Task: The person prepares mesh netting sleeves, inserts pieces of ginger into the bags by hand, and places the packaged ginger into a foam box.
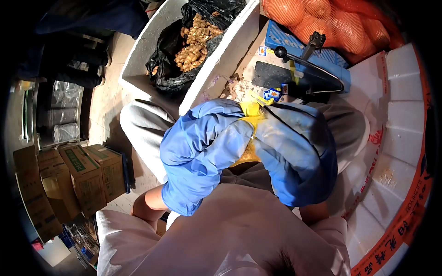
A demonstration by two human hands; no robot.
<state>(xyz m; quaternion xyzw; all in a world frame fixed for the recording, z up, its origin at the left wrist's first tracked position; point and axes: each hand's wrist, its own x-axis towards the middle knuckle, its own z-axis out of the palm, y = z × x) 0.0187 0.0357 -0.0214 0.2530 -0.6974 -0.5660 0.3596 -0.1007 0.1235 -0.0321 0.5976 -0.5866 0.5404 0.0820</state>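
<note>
Baggy blue coverings wrap my forearms and hands. My left hand [226,140] and my right hand [275,133] meet in front of my lap, closed around the gathered neck of a yellow mesh bag [251,110]. The neck's loose end sticks up between them. Lower down, the bag's body [248,152] shows in the gap between my hands; its contents are mostly hidden. The separate fingers are hard to make out under the blue material. Just beyond my hands lie small blue-and-yellow labels [273,94], near a lever device [307,64] with a black ball knob.
Ginger [195,43] fills a black plastic bag [166,69] inside a white foam box [221,57]. A blue crate [338,76] stands by the lever device. Orange net sacks [322,20] sit behind it. Cardboard boxes [80,177] stand left; white foam boxes [398,108] line the right.
</note>
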